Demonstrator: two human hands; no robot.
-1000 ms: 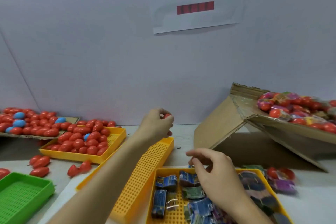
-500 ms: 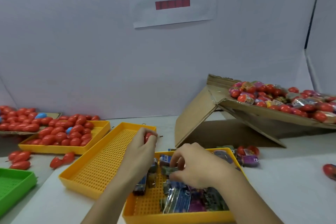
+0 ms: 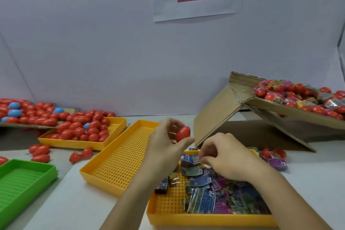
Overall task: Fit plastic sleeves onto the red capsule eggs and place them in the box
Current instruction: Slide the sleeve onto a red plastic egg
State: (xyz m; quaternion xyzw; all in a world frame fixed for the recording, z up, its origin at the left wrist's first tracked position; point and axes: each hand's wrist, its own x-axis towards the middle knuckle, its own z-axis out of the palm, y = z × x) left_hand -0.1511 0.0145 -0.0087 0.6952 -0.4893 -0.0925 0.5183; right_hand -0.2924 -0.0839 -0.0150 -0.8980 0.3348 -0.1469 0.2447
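My left hand (image 3: 166,147) holds a red capsule egg (image 3: 183,133) between thumb and fingertips, just above the near yellow tray (image 3: 205,217). That tray is filled with flat printed plastic sleeves (image 3: 209,196). My right hand (image 3: 227,157) pinches one blue-printed sleeve (image 3: 191,159) at the tray's far edge, close under the egg. The tilted cardboard box (image 3: 276,110) at the right holds several sleeved eggs (image 3: 302,97).
An empty yellow tray (image 3: 119,162) lies left of my hands. Further left are a yellow tray of red eggs (image 3: 84,132), a cardboard sheet piled with red and blue eggs (image 3: 28,114), loose eggs (image 3: 40,152) and a green tray (image 3: 22,183). Two sleeved eggs (image 3: 274,157) lie beside the box.
My left hand has brought the red egg back from the far tray toward the sleeve tray. My right hand has lifted a sleeve up to the tray's far edge, near the egg.
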